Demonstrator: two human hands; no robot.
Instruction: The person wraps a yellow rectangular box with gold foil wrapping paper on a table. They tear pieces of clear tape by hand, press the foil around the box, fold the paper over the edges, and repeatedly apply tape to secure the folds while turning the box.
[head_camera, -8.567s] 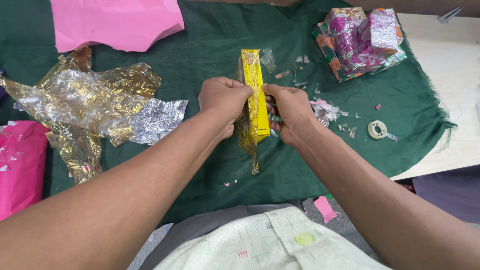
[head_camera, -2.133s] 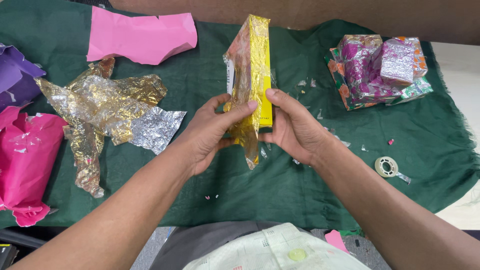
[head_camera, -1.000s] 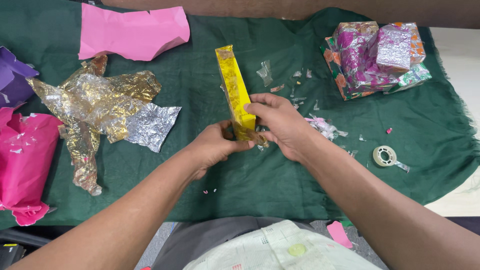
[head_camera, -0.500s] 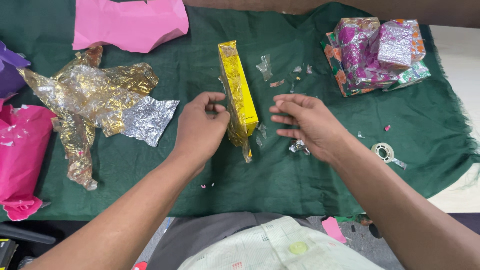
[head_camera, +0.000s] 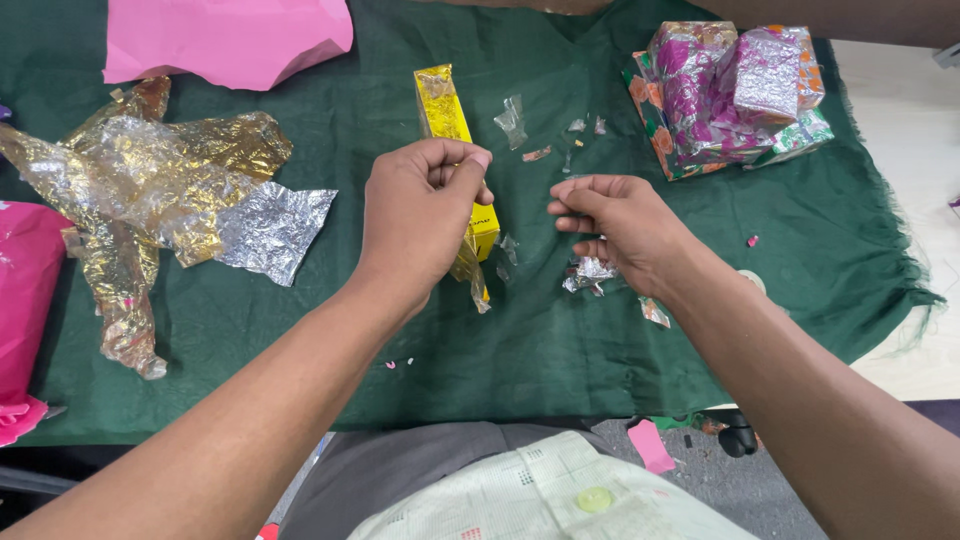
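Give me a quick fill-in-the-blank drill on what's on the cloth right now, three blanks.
1. The long box lying between the hands is ____ in colour.
2. Everything rests on a dark ____ cloth.
3. The stack of wrapped parcels lies beyond the ____ hand.
The left hand hovers over the box; the right hand is beside it.
Missing words: yellow; green; right

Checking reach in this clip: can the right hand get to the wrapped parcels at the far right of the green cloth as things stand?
Probably yes. The right hand hangs over scraps of clear film, holding nothing large, and only bare green cloth lies between it and the wrapped parcels. Nothing stands in the way.
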